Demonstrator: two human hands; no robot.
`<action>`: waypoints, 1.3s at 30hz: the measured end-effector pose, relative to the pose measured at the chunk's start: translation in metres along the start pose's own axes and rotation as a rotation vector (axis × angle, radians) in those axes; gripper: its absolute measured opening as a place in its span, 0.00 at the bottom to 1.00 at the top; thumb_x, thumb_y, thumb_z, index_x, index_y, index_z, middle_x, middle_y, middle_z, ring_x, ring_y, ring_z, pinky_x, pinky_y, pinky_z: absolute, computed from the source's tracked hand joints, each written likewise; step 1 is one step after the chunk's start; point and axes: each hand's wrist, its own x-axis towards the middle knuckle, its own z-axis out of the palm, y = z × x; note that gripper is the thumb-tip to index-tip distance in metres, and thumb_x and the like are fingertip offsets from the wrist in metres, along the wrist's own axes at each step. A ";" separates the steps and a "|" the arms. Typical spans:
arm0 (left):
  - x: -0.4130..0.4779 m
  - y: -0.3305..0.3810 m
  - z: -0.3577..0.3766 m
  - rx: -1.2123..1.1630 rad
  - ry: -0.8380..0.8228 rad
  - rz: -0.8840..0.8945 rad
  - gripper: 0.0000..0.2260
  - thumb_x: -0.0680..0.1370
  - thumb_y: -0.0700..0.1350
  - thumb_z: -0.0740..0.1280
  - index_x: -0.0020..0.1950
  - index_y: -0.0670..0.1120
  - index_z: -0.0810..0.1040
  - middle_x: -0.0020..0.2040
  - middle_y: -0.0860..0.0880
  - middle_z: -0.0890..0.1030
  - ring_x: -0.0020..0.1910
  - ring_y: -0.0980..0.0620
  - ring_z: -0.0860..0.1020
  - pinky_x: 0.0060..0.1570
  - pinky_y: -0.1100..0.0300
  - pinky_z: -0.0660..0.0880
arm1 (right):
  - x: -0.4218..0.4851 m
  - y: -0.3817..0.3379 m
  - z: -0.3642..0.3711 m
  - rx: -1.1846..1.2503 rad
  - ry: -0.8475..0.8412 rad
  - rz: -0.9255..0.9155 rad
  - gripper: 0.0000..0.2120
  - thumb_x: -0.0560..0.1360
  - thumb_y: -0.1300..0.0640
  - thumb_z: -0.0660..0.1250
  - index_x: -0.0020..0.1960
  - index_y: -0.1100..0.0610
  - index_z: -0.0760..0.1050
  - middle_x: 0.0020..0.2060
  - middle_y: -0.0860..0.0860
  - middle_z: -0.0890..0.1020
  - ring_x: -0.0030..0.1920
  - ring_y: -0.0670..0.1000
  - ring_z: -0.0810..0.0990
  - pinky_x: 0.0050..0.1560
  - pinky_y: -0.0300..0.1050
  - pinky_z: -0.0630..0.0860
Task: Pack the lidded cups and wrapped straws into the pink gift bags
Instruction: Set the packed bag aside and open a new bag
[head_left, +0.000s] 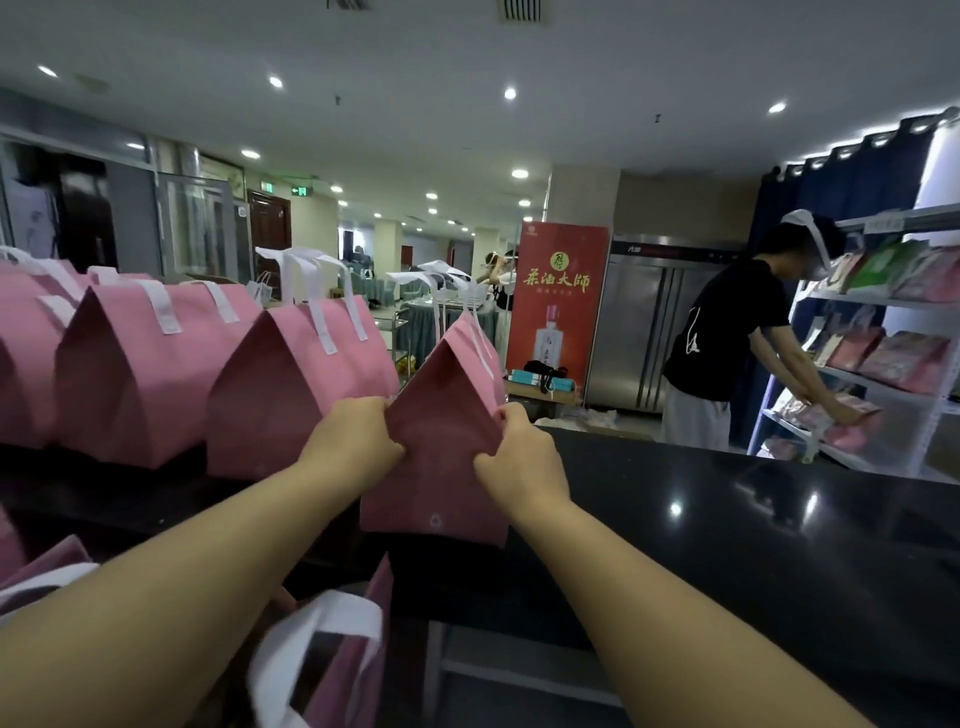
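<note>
Pink bag w/ white handles (332, 670) sits nearest, under the forearms. Next, L hand (353, 436) & R hand (519, 457) each pinch a side fold of the held gift bag (441, 415), fingers curled on the fabric. It stands upright on the black counter (727, 519). Closed pink bags (301, 395) line up just left. Further back: red banner (556, 301), person in black tee (727, 338) at white shelf (883, 312).

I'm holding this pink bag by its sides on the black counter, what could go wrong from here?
The left hand and right hand pinch the bag only at its side folds, so it could slip or tip. It sits close to the neighbouring bag; a nudge may topple that.
</note>
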 end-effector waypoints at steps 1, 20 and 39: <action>0.004 -0.006 -0.001 -0.002 0.010 -0.008 0.09 0.68 0.44 0.68 0.47 0.44 0.77 0.46 0.41 0.81 0.48 0.40 0.77 0.43 0.52 0.74 | 0.005 -0.006 0.006 -0.011 0.005 0.007 0.20 0.70 0.60 0.64 0.61 0.55 0.66 0.50 0.57 0.78 0.49 0.59 0.77 0.47 0.49 0.76; -0.021 -0.047 -0.051 -0.158 0.210 0.132 0.20 0.67 0.52 0.75 0.53 0.44 0.78 0.48 0.45 0.81 0.48 0.47 0.78 0.52 0.52 0.74 | -0.028 -0.041 -0.003 -0.081 0.180 -0.122 0.24 0.73 0.48 0.69 0.64 0.54 0.67 0.57 0.51 0.75 0.53 0.51 0.76 0.51 0.48 0.74; -0.279 -0.107 -0.103 0.103 0.109 0.172 0.14 0.68 0.49 0.73 0.51 0.47 0.81 0.48 0.50 0.81 0.47 0.48 0.75 0.48 0.50 0.74 | -0.263 -0.077 -0.019 0.119 -0.082 -0.680 0.09 0.72 0.54 0.71 0.50 0.58 0.79 0.43 0.51 0.81 0.42 0.46 0.77 0.41 0.43 0.77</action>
